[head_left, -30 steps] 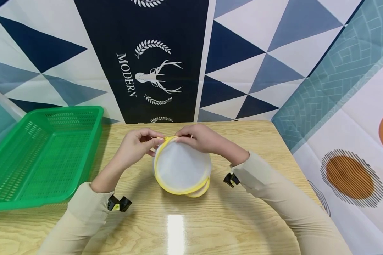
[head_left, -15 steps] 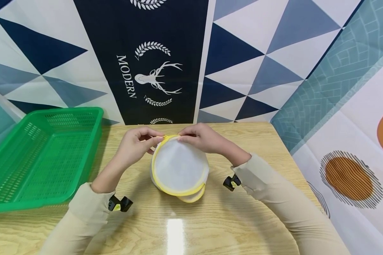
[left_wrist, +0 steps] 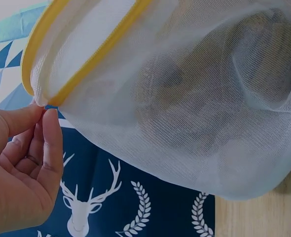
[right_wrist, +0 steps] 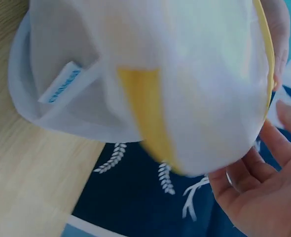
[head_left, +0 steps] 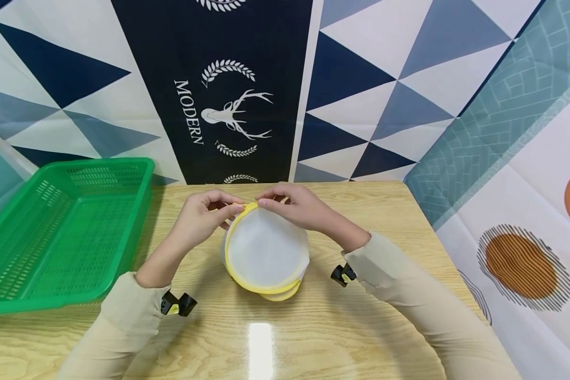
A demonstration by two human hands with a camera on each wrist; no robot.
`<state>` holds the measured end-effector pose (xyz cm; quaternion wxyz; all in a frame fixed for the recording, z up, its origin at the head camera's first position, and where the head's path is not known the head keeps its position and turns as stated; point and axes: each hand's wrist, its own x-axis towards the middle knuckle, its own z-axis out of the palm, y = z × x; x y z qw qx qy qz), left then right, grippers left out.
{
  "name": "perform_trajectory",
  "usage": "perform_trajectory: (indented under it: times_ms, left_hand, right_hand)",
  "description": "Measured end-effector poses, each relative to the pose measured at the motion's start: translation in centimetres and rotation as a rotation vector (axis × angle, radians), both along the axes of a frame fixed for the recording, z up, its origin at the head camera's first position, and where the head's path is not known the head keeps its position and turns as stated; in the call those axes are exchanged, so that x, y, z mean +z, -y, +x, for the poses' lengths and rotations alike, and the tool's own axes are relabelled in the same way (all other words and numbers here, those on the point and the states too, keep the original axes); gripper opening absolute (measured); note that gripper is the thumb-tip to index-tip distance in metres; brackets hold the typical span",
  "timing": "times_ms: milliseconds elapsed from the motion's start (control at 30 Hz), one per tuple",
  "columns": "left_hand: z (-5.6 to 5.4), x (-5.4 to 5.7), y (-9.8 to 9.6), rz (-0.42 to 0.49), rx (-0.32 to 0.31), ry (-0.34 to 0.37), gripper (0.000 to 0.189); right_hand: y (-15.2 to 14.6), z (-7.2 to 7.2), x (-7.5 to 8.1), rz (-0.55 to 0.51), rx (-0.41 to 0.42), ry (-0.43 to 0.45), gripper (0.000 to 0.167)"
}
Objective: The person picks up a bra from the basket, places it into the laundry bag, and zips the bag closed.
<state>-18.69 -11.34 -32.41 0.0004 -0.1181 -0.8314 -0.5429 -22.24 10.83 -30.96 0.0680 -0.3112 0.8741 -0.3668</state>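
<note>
A white mesh laundry bag [head_left: 268,250] with a yellow zipper [head_left: 239,281] stands on the table, its round top facing up. At its far edge my left hand [head_left: 201,219] pinches the zipper band between thumb and fingertips. Close beside it, my right hand [head_left: 296,207] pinches the same yellow edge with thumb and forefinger. In the left wrist view, something dark shows dimly through the mesh [left_wrist: 185,94]; its kind cannot be told. The right wrist view shows a white tag [right_wrist: 61,84] with blue lettering on the bag and my right fingers [right_wrist: 239,177] against its edge.
A green plastic basket [head_left: 135,232] with perforated walls stands on the left of the wooden table [head_left: 361,327]. Behind the table hangs a patterned cloth [head_left: 237,31], and another cloth [head_left: 518,338] hangs at the right.
My right hand first shifts slightly right, then left along the yellow edge, nearer my left hand. The bag has turned a little, its near yellow flap swinging left. My left hand stays in place.
</note>
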Motion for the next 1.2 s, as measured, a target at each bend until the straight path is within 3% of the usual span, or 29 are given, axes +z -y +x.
perform_trajectory:
  times_ms: [200, 600, 900, 1200]
  left_hand:
    - [0.0, 0.4, -0.3, -0.022, -0.009, -0.031, 0.019]
    - [0.8, 1.1, -0.7, -0.077, -0.033, -0.084, 0.014]
    - [0.9, 1.2, -0.8, -0.047, -0.005, -0.113, 0.014]
    - [1.1, 0.9, -0.6, -0.041, 0.022, -0.076, 0.016]
  right_hand:
    - [0.7, -0.1, 1.1, 0.021, 0.098, -0.105, 0.020]
    - [1.0, -0.1, 3.1, 0.223, 0.212, -0.062, 0.019]
    - [-0.1, -0.7, 2.6, 0.080, 0.218, 0.081, 0.017]
    - [-0.2, -0.8, 2.4, 0.048, 0.180, 0.164, 0.018]
